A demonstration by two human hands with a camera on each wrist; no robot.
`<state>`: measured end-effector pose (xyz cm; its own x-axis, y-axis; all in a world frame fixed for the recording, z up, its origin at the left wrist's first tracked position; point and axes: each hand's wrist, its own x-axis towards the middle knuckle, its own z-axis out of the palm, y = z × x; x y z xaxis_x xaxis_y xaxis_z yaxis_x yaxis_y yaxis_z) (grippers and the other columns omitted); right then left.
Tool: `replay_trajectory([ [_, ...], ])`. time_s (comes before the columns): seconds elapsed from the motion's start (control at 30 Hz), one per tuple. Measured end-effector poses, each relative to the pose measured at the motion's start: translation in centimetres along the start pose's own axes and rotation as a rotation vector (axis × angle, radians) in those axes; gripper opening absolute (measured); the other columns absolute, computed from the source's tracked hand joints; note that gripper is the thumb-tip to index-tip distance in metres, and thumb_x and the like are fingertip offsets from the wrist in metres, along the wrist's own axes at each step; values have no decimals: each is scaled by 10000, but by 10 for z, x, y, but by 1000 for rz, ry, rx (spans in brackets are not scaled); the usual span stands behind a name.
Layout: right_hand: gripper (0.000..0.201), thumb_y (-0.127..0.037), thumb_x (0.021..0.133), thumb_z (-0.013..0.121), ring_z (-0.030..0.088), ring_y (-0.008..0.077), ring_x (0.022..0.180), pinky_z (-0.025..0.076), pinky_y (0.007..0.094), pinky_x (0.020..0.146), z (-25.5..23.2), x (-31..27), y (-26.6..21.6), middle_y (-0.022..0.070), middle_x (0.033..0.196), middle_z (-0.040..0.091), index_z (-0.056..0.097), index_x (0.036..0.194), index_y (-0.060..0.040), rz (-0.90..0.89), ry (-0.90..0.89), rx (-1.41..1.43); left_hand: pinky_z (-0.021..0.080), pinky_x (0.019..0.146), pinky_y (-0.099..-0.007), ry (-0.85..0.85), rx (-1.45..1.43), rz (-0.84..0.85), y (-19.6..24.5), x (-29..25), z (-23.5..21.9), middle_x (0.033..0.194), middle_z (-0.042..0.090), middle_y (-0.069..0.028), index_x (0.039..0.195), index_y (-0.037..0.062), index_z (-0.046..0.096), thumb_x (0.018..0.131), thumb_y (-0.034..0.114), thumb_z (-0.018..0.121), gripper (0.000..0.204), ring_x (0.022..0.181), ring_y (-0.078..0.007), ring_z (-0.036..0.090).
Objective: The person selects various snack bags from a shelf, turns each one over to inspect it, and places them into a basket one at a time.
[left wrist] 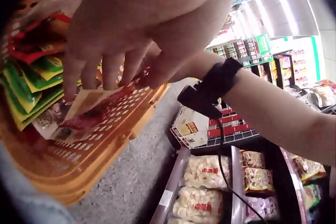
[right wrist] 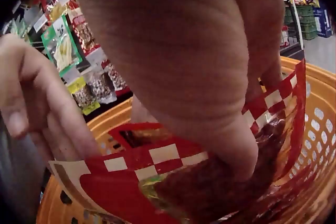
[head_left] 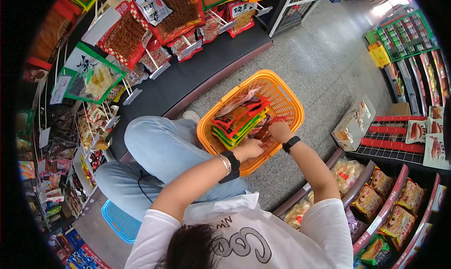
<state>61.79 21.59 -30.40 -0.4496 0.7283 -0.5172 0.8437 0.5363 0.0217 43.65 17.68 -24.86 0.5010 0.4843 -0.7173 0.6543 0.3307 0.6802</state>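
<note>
An orange basket (head_left: 295, 97) holds flat snack packets (head_left: 239, 133), red-edged and green-and-yellow, piled in its middle. In the right wrist view my right hand (right wrist: 199, 61) pinches a red checkered packet (right wrist: 118, 192) of dark food, thumb on its front, the other fingertips hidden behind it. Beside that packet's left corner is my left hand (right wrist: 47, 100), its fingers loosely bent. From the left wrist, my left hand (left wrist: 136, 29) hangs over the basket with its fingers spread downward. Both hands, left (head_left: 251, 149) and right (head_left: 280, 131), are at the basket's near right side.
Hanging packets (head_left: 162, 15) line the rack at upper left, above a dark shelf ledge (head_left: 206, 57). Bent knees (head_left: 164, 137) in jeans are left of the basket. A blue basket (head_left: 120, 222) stands at lower left. Snack bins (head_left: 369, 198) and a white box (head_left: 354, 123) are on the right.
</note>
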Motion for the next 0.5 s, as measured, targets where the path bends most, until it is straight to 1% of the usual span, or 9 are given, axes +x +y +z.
replay_trajectory([
  [0.07,159,-211,798,571,642,269,814,454,472,806,4,-2,-4,87,834,673,690,845,-118,30,-6,-28,426,902,-339,-64,-268,-48,-9,11,1,1156,570,-218,1193,33,563,765,190,562,455,1057,-312,552],
  [0.17,189,-188,817,549,647,279,850,464,495,778,4,-7,-13,92,900,678,681,922,-104,71,-56,-19,443,831,-356,331,-314,47,-31,31,14,1067,615,-205,1136,-26,575,776,187,569,418,983,-302,582],
  [0.23,187,-178,824,538,649,287,866,489,477,727,3,-6,-12,95,918,679,685,911,-101,97,-142,57,448,812,-349,297,-446,19,-20,18,-2,1029,629,-193,1121,-53,569,782,175,572,408,959,-289,592],
  [0.27,194,-175,822,543,650,293,874,513,441,658,-2,2,-9,104,938,676,672,937,-87,112,-307,-31,451,802,-346,283,-512,5,-14,8,-12,1009,636,-187,1113,-66,566,785,170,574,404,947,-283,596],
  [0.3,210,-169,801,559,649,301,866,520,418,662,0,5,-6,124,931,670,669,954,-77,117,-218,43,445,821,-338,251,-513,9,-9,1,-22,1034,627,-185,1120,-67,563,786,162,573,405,971,-278,586],
  [0.37,231,-164,780,566,646,307,854,520,415,676,-3,12,-1,148,933,661,665,958,-56,133,82,184,433,858,-323,198,-515,25,2,-12,-47,1084,609,-180,1135,-67,555,788,148,572,409,1019,-269,566],
  [0.4,224,-143,763,560,643,316,829,514,425,685,-47,9,-7,157,896,659,668,941,-59,74,-28,209,450,734,-307,107,-527,1,12,-25,-65,1007,592,-111,1206,0,512,856,175,552,394,877,-169,546],
  [0.43,229,-135,759,561,641,327,813,511,425,680,-60,16,-9,158,858,660,656,956,-65,70,4,253,448,731,-302,203,-541,66,8,-26,-74,992,596,-100,1203,4,515,857,181,557,390,867,-165,546],
  [0.5,223,-138,781,565,638,334,787,510,411,672,-97,27,-18,154,826,661,654,978,-79,12,226,421,445,724,-292,392,-563,197,-1,-26,-90,962,604,-78,1196,12,522,860,193,568,384,848,-157,544],
])
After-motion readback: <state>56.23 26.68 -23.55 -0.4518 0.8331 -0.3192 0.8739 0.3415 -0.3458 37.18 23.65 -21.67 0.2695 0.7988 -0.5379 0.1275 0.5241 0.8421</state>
